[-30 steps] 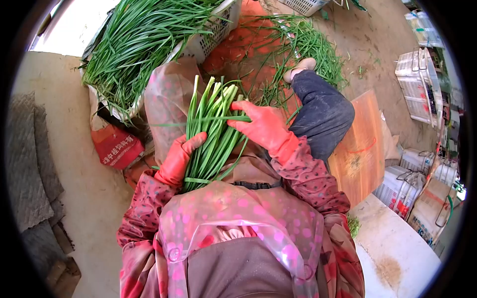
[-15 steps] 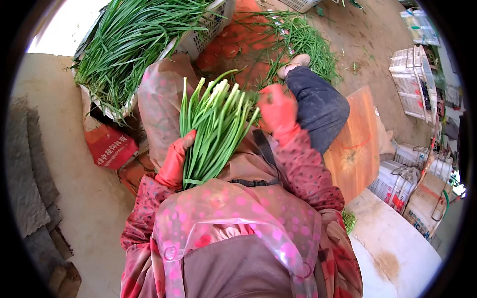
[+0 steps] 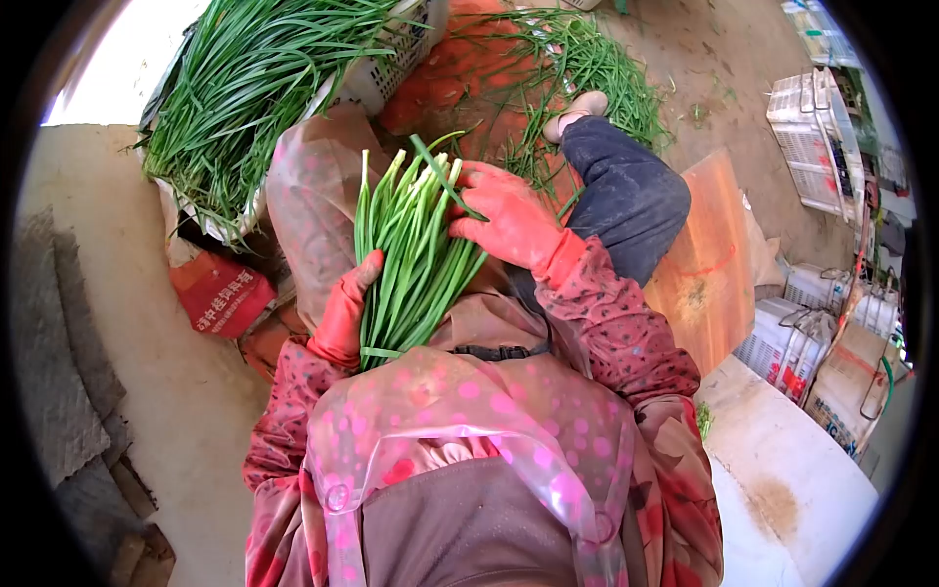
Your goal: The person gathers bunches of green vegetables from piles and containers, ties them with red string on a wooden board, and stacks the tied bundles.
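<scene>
1. The bunch of green stalks (image 3: 416, 264) is held in front of the person's lap, pale cut ends pointing away from the body; a light green strip (image 3: 381, 353) crosses its lower end.
2. The left hand (image 3: 344, 313), in a red glove, holds the bunch from its left side, thumb over the edge; its other fingers are hidden.
3. The right hand (image 3: 509, 217), gloved likewise, is against the bunch's upper right side, thumb and forefinger apart. Their tips partly hide among stalks, so whether they grip anything I cannot tell.
4. A single loose blade (image 3: 442, 174) slants over the pale ends and down to the right hand.
5. Below the bunch, a clear apron with pink dots (image 3: 469, 386) covers the person's front.
6. Ahead on the left, a heap of long green leaves (image 3: 254, 88) fills a white basket (image 3: 406, 59); a red bag with white lettering (image 3: 225, 293) lies near it.
7. Ahead on the right, loose greens (image 3: 611, 78) lie scattered across the floor, beyond a wooden board (image 3: 699, 264).
8. At far right stand white crates (image 3: 807, 147).
</scene>
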A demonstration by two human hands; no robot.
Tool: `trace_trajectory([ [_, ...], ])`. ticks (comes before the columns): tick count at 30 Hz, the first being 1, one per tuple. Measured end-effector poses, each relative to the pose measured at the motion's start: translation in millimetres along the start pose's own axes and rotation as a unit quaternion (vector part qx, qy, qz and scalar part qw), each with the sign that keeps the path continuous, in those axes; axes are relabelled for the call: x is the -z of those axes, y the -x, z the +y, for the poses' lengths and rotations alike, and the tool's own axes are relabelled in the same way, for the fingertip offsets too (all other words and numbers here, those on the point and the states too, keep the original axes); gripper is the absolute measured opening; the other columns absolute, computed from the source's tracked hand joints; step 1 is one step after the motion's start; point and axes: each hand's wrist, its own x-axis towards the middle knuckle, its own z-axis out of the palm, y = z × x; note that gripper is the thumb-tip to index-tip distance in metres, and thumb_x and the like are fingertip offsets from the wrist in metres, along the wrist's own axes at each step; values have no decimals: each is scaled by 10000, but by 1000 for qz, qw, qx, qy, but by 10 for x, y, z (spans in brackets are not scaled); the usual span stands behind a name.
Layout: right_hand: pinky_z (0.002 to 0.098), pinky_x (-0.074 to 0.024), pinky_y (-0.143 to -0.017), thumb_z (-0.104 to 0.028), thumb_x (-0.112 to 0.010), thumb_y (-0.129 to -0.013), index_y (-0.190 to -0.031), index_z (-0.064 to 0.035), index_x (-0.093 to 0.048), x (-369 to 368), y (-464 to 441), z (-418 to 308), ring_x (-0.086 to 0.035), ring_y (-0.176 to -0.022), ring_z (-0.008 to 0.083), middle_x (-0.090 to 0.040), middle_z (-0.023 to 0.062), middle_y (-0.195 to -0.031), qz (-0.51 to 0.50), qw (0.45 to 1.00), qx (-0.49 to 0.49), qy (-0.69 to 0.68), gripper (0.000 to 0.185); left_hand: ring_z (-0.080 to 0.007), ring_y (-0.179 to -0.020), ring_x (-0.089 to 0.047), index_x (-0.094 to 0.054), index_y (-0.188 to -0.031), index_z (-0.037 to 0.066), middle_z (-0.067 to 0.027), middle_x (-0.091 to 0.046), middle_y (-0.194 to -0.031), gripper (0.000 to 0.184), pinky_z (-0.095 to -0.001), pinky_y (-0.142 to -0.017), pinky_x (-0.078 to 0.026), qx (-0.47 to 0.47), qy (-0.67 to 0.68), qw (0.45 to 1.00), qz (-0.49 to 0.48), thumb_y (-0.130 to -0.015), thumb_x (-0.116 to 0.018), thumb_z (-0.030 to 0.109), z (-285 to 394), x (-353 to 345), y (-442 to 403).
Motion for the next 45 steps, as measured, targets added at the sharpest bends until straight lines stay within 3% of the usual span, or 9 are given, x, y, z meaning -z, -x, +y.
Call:
trace_trajectory([
  [12, 493, -474, -625, -263, -512, -912, -845, -59, -564, 175, 303, 956, -600, -724, 405, -607, 197, -774, 180, 930, -304, 103, 221, -138, -811, -662, -615, -1127, 1, -65, -685, -975, 397, -280, -730, -541, -67, -125, 989, 38, -888, -643, 318, -37, -43, 28],
  [15, 348, -521, -666, -294, -562, -905, -1067, -60, -606, 706, 250, 1208, -662, -809, 205, -679, 84, -959, 136, 857, -477, -142, 288, -135, -794, -659, -618, -1125, 3, -62, -686, -965, 386, -275, -735, -538, -74, -151, 985, 33, -880, -654, 298, -55, -15, 19],
  [19, 289, -524, -741, -314, -641, -886, -1297, -61, -493, 727, -151, 539, -622, -897, 154, -606, 53, -1080, -5, 838, -349, -420, 505, -142, -892, -638, -555, -1214, -1, -79, -654, -1083, 471, -293, -813, -516, -64, -146, 985, -59, -855, -683, 275, -31, -37, 7],
  [23, 259, -485, -704, -182, -636, -893, -1064, -38, -616, 343, -337, 274, -598, -853, 106, -631, 20, -901, -111, 905, -261, -315, 224, -153, -944, -625, -497, -1276, 0, -80, -634, -1123, 555, -313, -850, -507, -36, -222, 971, -77, -815, -723, 210, 39, -151, 28],
  [27, 258, -459, -603, -150, -586, -892, -954, -26, -640, 337, -268, 792, -554, -693, 89, -631, 12, -839, 64, 933, -213, -284, 149, -158, -933, -630, -523, -1247, 2, -81, -641, -1105, 512, -312, -843, -511, -27, -226, 972, -55, -799, -723, 149, 6, -32, 5],
  [32, 280, -491, -661, -149, -572, -874, -1026, -62, -649, 1175, -64, 1460, -562, -759, 90, -647, 12, -888, 304, 818, -449, -191, 192, -179, -852, -659, -577, -1179, 7, -78, -667, -1025, 411, -318, -790, -539, -30, -116, 993, -25, -804, -675, 142, 17, 133, 2],
  [39, 369, -412, -995, -266, -708, -801, -1179, -142, -625, 439, -239, -16, -513, -1193, 268, -554, 126, -1268, 18, 998, 41, -46, 406, -193, -873, -669, -564, -1202, 5, -100, -667, -1053, 441, -332, -799, -547, -14, -83, 996, -29, -826, -661, 213, 2, 192, -90],
  [43, 379, -473, -853, -273, -619, -874, -1082, -93, -651, 63, -269, 519, -622, -976, 226, -669, 94, -1013, 17, 991, -124, 55, 277, -197, -873, -670, -564, -1202, 7, -105, -667, -1053, 436, -340, -801, -551, -22, -102, 994, -13, -825, -666, 201, -4, 224, -52],
  [45, 314, -498, -788, -362, -645, -867, -1098, -61, -627, 266, -130, 643, -626, -958, 169, -664, 85, -1024, 124, 919, -333, -169, 380, -197, -868, -671, -572, -1192, 11, -101, -670, -1042, 417, -343, -795, -554, -46, -95, 994, 2, -823, -671, 177, 10, 178, -20],
])
